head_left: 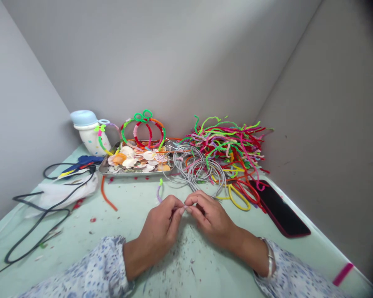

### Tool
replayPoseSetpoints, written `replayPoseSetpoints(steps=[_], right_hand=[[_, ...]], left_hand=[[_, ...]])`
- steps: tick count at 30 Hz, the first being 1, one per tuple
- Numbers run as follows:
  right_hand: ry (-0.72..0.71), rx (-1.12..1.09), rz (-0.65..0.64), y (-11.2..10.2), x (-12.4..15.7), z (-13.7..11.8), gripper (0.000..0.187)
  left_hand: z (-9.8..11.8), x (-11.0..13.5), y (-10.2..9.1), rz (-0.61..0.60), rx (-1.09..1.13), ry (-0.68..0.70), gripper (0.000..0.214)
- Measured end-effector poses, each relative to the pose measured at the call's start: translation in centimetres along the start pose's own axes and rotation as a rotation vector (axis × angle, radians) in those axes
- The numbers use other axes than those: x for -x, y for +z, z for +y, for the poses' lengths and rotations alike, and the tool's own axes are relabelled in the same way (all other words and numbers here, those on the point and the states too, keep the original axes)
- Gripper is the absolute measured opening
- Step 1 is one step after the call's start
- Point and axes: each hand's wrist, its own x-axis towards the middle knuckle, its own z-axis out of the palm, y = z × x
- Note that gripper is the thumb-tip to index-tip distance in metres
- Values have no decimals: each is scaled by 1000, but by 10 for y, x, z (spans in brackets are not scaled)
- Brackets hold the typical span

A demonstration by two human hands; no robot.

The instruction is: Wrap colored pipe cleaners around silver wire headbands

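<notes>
My left hand [161,225] and my right hand [213,217] meet fingertip to fingertip above the table. Both are closed in a pinch, thumb against forefinger. What lies between the fingertips is too small to make out. Just beyond my left hand, a short curved purple pipe cleaner [158,193] with a green tip shows; its lower end is hidden by the hand, and I cannot tell if it is held. Close past my right hand lie coils of grey wire [202,171].
Behind stands a metal tray [136,174] of seashells [129,156] with pipe-cleaner rings [149,131]. Pipe cleaners [230,140] heap at the back right, above scissors [239,198] and a phone [284,209]. At left are a bottle [88,132], black cable [46,211] and plastic bag [65,192].
</notes>
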Motion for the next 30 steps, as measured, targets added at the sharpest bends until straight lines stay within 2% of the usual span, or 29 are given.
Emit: replayPoseSetpoints(steps=[4, 10, 18, 22, 30], right_hand=[[-15, 6, -29, -1, 0, 0, 8], [56, 8, -56, -2, -1, -1, 10], [218, -245, -29, 0, 0, 5, 16], [229, -324, -17, 2, 0, 4, 16], [224, -362, -112, -6, -2, 1, 24]], left_hand=[[-1, 0, 1, -19, -12, -2, 18], [-2, 0, 0, -34, -1, 12, 19], [1, -2, 0, 5, 45, -34, 18], [1, -3, 0, -1, 47, -33, 17], [1, -1, 0, -28, 58, -1, 15]])
